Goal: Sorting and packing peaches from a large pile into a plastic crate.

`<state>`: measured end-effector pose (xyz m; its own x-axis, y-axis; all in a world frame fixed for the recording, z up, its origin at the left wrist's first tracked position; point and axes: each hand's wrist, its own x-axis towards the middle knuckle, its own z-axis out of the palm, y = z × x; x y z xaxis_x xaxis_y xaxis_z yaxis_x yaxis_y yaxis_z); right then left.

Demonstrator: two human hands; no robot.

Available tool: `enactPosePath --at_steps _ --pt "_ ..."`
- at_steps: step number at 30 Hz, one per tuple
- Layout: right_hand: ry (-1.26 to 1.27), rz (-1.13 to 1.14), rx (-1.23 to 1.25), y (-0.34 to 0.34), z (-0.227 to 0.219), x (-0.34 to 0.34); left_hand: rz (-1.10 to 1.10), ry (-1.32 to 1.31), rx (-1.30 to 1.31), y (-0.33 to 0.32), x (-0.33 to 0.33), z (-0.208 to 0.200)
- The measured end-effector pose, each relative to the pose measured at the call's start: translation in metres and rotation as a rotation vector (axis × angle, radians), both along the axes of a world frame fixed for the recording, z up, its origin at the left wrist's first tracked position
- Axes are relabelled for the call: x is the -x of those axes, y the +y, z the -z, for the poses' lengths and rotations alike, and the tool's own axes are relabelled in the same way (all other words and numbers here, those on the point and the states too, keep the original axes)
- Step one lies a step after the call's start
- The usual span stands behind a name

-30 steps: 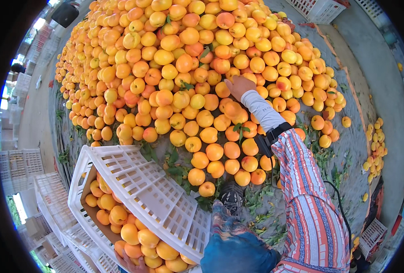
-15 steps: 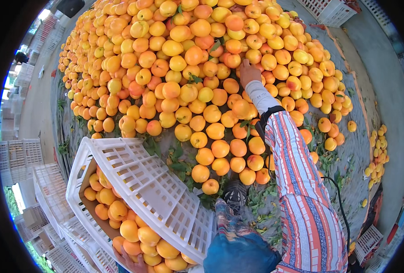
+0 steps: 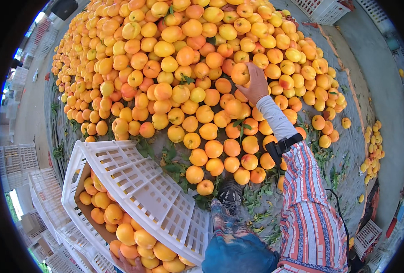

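My right hand (image 3: 255, 84) is closed round an orange-yellow apricot (image 3: 240, 73), just above the large heap of apricots (image 3: 179, 93). Its arm wears a striped sleeve and a dark wrist strap. At the lower left a white slatted crate (image 3: 161, 195) leans at a tilt, partly filled with apricots (image 3: 133, 236) over a brown lining. My left hand (image 3: 128, 265) rests among the fruit at the crate's near end, its visible fingers apart; the picture's lower edge cuts off the rest.
A grey sheet (image 3: 343, 154) with scattered leaves lies under the heap. Several stray apricots (image 3: 372, 150) lie to the right. Stacked white crates (image 3: 51, 191) stand at the left, and another crate (image 3: 322, 11) sits at the far right. My shoe (image 3: 230, 195) is beside the tilted crate.
My right hand has come up out of the heap toward me and now holds an apricot. The view has shifted slightly. My left hand stays at the crate's near end.
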<state>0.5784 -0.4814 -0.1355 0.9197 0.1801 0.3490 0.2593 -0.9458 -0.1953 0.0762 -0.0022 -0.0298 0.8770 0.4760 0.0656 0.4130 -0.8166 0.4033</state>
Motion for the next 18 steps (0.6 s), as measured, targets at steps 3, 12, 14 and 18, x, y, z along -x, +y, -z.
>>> enactPosePath --at_steps 3,12,14,18 --pt "0.29 -0.216 -1.329 0.018 -0.011 0.023 0.016 0.018 -0.06 -0.004 0.0 -0.002" --pt "0.912 -0.377 -2.201 0.052 -0.057 0.072 0.029 0.063 -0.121 0.007 0.02 -0.008" --pt "0.974 -0.572 -2.313 0.069 -0.074 0.085 0.006 0.063 -0.13 0.008 0.022 -0.008" --pt "0.436 -0.427 -1.165 0.096 -0.11 0.117 0.012 0.045 -0.174 0.007 0.024 -0.012"
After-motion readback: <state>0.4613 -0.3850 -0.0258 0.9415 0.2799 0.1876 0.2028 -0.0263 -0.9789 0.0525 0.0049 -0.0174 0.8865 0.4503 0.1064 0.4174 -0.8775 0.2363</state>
